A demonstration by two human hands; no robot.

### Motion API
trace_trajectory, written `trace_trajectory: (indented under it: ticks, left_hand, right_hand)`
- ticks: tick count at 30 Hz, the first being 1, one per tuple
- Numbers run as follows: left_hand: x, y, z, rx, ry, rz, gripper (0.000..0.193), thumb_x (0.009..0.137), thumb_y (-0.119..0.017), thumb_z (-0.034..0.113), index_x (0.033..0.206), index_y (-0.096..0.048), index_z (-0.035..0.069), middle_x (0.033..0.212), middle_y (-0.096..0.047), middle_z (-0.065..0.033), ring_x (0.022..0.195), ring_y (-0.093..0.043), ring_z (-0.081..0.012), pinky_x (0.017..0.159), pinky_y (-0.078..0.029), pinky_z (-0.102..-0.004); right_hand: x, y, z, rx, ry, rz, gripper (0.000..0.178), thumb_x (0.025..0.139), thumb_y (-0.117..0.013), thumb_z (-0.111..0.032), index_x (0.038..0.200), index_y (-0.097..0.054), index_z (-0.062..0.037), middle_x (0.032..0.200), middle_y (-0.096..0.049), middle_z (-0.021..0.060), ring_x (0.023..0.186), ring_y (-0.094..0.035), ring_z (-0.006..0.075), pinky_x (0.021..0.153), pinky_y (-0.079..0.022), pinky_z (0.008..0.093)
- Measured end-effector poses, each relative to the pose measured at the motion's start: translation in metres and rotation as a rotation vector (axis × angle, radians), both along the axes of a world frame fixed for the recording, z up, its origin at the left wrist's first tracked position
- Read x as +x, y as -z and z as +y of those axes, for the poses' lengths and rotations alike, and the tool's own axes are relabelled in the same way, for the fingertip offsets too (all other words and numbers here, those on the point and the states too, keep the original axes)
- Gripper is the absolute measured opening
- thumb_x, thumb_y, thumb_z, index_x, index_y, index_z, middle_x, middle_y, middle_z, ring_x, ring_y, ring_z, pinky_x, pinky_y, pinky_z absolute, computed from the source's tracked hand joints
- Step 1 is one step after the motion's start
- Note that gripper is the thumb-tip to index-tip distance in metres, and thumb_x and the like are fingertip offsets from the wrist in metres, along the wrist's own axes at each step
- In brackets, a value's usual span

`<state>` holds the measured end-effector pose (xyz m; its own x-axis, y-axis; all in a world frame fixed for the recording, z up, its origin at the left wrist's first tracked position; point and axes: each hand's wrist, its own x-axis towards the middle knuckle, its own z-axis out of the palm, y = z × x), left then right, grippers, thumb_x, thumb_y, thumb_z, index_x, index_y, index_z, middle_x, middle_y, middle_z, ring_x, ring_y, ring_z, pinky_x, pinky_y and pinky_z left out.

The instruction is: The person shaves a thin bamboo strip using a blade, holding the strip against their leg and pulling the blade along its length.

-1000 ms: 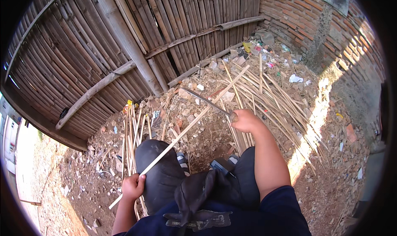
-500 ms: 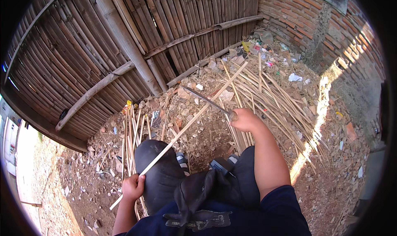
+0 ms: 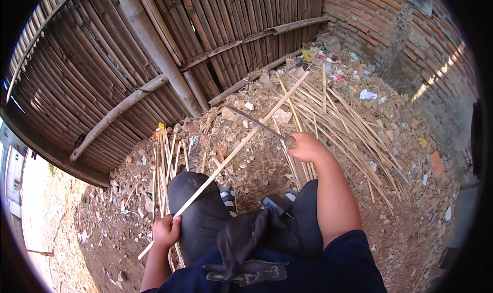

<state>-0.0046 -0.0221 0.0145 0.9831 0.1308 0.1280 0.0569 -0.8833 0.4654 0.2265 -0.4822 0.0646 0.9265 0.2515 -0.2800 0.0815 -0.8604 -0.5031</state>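
Note:
My left hand (image 3: 166, 230) is closed round the lower end of a long pale bamboo strip (image 3: 226, 161). The strip slants up to the right across my left knee, its far end above the littered ground. In my right hand (image 3: 304, 148) is the handle of a long-bladed knife (image 3: 257, 122), its dark blade pointing up to the left. Blade and strip cross in front of me; whether the edge presses into the strip I cannot tell. My fingers cover most of the handle.
Many bamboo strips (image 3: 341, 123) lie heaped at the right, and a smaller bunch (image 3: 163, 164) lies beside my left knee. A bamboo wall (image 3: 231, 16) stands ahead, a brick wall (image 3: 364, 18) at the right. Stones and litter cover the ground. A small dark box (image 3: 276, 203) sits between my legs.
Both hands keep their grip, and the knife and strip have hardly moved. The bright sunlit band on the right-hand ground and wall has mostly faded.

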Motion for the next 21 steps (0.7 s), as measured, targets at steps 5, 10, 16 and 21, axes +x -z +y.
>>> trace_trajectory:
  ticks: [5,10,16,21]
  left_hand:
    - [0.000,0.003,0.004,-0.021,0.004,0.014,0.048,0.097,-0.064,0.032,0.061,-0.050,0.003,0.052,-0.051,-0.0180,0.048,-0.053,-0.0387,0.049,-0.041,-0.0470]
    - [-0.001,0.005,0.005,-0.049,-0.009,0.033,0.048,0.097,-0.064,0.032,0.061,-0.049,0.003,0.052,-0.050,-0.0179,0.046,-0.051,-0.0377,0.048,-0.039,-0.0459]
    - [0.001,0.001,0.002,-0.026,-0.016,0.049,0.049,0.097,-0.064,0.034,0.061,-0.050,0.003,0.052,-0.050,-0.0181,0.047,-0.052,-0.0387,0.049,-0.040,-0.0463]
    - [0.000,0.006,0.007,-0.023,-0.018,0.062,0.051,0.097,-0.062,0.037,0.061,-0.049,0.003,0.052,-0.049,-0.0184,0.047,-0.052,-0.0392,0.049,-0.040,-0.0471]
  right_hand:
    - [-0.004,0.008,0.008,0.027,0.023,-0.053,0.057,0.083,-0.075,-0.029,0.132,-0.062,-0.0028,0.123,-0.066,0.0256,0.117,-0.063,0.0386,0.101,-0.050,0.0425]
    - [-0.018,-0.015,0.027,0.031,-0.091,-0.023,0.054,0.083,-0.075,-0.029,0.130,-0.064,-0.0039,0.122,-0.067,0.0235,0.115,-0.064,0.0382,0.100,-0.051,0.0428]
    - [-0.007,-0.003,0.000,0.050,-0.009,-0.067,0.049,0.081,-0.077,-0.028,0.122,-0.068,-0.0032,0.117,-0.069,0.0239,0.112,-0.065,0.0381,0.098,-0.051,0.0430]
    - [-0.004,0.001,0.000,0.009,0.085,-0.051,0.061,0.081,-0.077,-0.029,0.133,-0.062,-0.0005,0.125,-0.066,0.0244,0.118,-0.063,0.0387,0.102,-0.050,0.0415]
